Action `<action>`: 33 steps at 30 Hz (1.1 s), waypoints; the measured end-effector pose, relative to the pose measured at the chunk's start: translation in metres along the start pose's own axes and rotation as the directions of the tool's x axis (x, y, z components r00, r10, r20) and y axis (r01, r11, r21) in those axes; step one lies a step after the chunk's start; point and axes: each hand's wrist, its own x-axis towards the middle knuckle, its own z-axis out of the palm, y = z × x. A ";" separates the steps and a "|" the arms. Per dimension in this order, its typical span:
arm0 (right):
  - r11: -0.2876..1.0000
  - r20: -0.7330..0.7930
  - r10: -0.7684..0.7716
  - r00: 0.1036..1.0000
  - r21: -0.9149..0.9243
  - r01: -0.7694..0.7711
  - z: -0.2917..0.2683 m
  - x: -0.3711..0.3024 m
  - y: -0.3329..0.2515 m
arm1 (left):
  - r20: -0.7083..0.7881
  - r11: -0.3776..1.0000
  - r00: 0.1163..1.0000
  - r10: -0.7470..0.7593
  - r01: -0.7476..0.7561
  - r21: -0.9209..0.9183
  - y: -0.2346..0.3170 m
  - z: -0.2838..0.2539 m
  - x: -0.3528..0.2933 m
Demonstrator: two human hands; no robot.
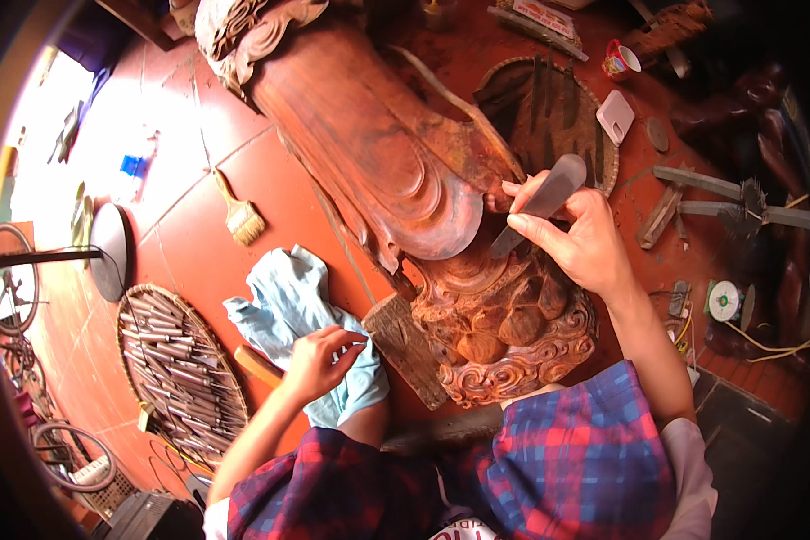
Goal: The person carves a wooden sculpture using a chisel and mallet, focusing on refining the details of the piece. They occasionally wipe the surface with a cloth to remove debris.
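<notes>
1. Head view, workpiece: carved wooden figure (pixel 360 126) lies aslant from upper left to centre of the frame; its scrolled base (pixel 517 373) is nearest the lower edge.
2. Right hand (pixel 571 225), right of centre: thumb and fingers pinch a flat grey tool (pixel 553 189). Its narrow end points down-left, at the junction of robe and base; contact cannot be confirmed.
3. Left hand (pixel 318 364), lower centre-left: fingers loosely bent and apart, no object visible in them, beside a light-blue cloth (pixel 288 288).
4. Progress, as judged: main shaping appears complete; robe folds and base scrolls are cut. The pale patch (pixel 454 232) at the hem suggests uneven surface finish. Remaining work seems confined to detail and surface; its extent cannot be determined.
</notes>
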 end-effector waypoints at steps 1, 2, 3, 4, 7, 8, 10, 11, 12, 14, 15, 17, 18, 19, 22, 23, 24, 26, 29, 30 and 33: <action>1.000 0.003 0.006 1.000 -0.003 -0.006 -0.002 0.004 -0.002 | 0.025 0.994 0.999 0.038 -0.040 0.099 0.023 -0.029 0.005; 1.000 0.012 0.006 1.000 0.012 -0.007 -0.001 0.010 -0.005 | 0.064 0.981 0.996 0.068 -0.078 0.178 0.059 -0.066 0.011; 1.000 0.021 0.008 1.000 0.014 -0.008 -0.004 0.014 -0.011 | 0.059 0.969 0.990 0.127 -0.136 0.204 0.082 -0.092 0.017; 1.000 0.023 0.007 1.000 -0.012 -0.007 -0.002 0.014 -0.007 | 0.080 0.958 0.985 0.156 -0.170 0.232 0.104 -0.112 0.029; 0.993 0.079 -0.041 0.996 -0.107 0.049 -0.012 0.018 -0.013 | 0.068 0.883 0.926 0.370 -0.374 0.283 0.147 -0.135 0.080; 0.994 0.078 -0.021 0.997 -0.104 0.029 -0.017 0.017 -0.015 | 0.077 0.828 0.901 0.428 -0.424 0.366 0.157 -0.135 0.097; 0.997 0.078 -0.069 0.995 -0.040 0.072 -0.008 0.017 -0.014 | 0.014 0.836 0.883 0.469 -0.448 0.317 0.161 -0.120 0.118; 0.996 0.079 -0.090 0.993 -0.014 0.091 -0.004 0.017 -0.016 | -0.011 0.816 0.856 0.517 -0.489 0.310 0.160 -0.111 0.128; 0.993 0.079 -0.107 0.991 -0.047 0.111 0.000 0.014 -0.014 | 0.009 0.817 0.855 0.518 -0.499 0.288 0.157 -0.100 0.134; 0.980 0.088 -0.150 0.985 -0.117 0.159 0.003 0.010 -0.015 | 0.039 0.784 0.823 0.567 -0.553 0.282 0.155 -0.080 0.147; 0.983 0.076 -0.129 0.989 -0.121 0.137 0.006 0.008 -0.012 | 0.079 0.795 0.827 0.556 -0.557 0.240 0.155 -0.072 0.153; 0.984 0.043 -0.098 0.994 -0.144 0.103 0.009 0.003 -0.017 | 0.136 0.781 0.816 0.562 -0.578 0.238 0.156 -0.060 0.161; 0.988 0.045 -0.056 0.997 -0.142 0.062 0.009 0.000 -0.019 | 0.179 0.783 0.819 0.546 -0.574 0.238 0.155 -0.054 0.165; 0.990 0.043 -0.045 0.998 -0.134 0.050 0.011 -0.002 -0.019 | 0.172 0.780 0.817 0.551 -0.577 0.241 0.154 -0.050 0.166; 0.991 0.052 -0.040 0.998 -0.127 0.046 0.016 -0.007 -0.015 | 0.148 0.766 0.805 0.575 -0.593 0.248 0.151 -0.042 0.171; 0.988 0.067 -0.068 0.995 -0.134 0.076 0.017 -0.008 -0.010 | 0.147 0.765 0.806 0.574 -0.591 0.255 0.152 -0.040 0.172; 0.983 0.080 -0.056 0.995 -0.168 0.069 0.016 -0.008 -0.010 | 0.142 0.765 0.808 0.571 -0.587 0.264 0.154 -0.040 0.172; 0.987 0.088 -0.001 0.996 -0.162 0.016 0.010 -0.002 -0.010 | 0.098 0.734 0.795 0.599 -0.594 0.329 0.155 -0.036 0.177; 0.988 0.049 0.030 0.998 -0.151 -0.023 0.001 0.009 -0.008 | 0.137 0.744 0.830 0.541 -0.548 0.383 0.161 -0.030 0.189; 0.990 0.053 0.033 0.998 -0.136 -0.025 0.002 0.008 -0.008 | 0.125 0.745 0.825 0.551 -0.553 0.372 0.161 -0.030 0.190; 0.992 0.078 0.124 0.989 -0.009 -0.124 0.013 -0.003 -0.019 | 0.010 0.696 0.722 0.692 -0.670 0.258 0.151 -0.031 0.187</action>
